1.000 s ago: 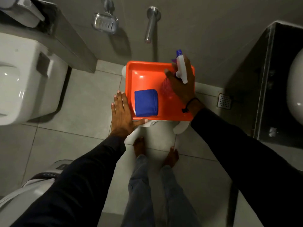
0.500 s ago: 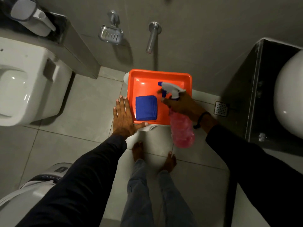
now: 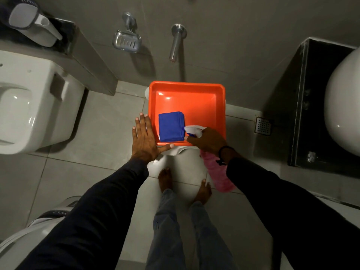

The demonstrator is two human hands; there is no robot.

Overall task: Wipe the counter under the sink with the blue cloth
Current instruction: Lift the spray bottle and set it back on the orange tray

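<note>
While folded square, blue cloth (image 3: 171, 127), in orange tray (image 3: 187, 86)

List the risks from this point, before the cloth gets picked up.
1. The orange tray sits on a white stand narrower than itself; the left hand pressing its corner could tip it.
2. The right hand holds the pink spray bottle, so grabbing the blue cloth may be awkward.
3. Spray on tiles could make bare feet slip.

The upper half of the orange tray (image 3: 187, 88) lay bare, while the left hand (image 3: 145, 139) flanked the blue cloth (image 3: 171, 126) at centre frame and the right hand (image 3: 209, 142) with its spray bottle (image 3: 220, 176) crowded its right edge.
</note>
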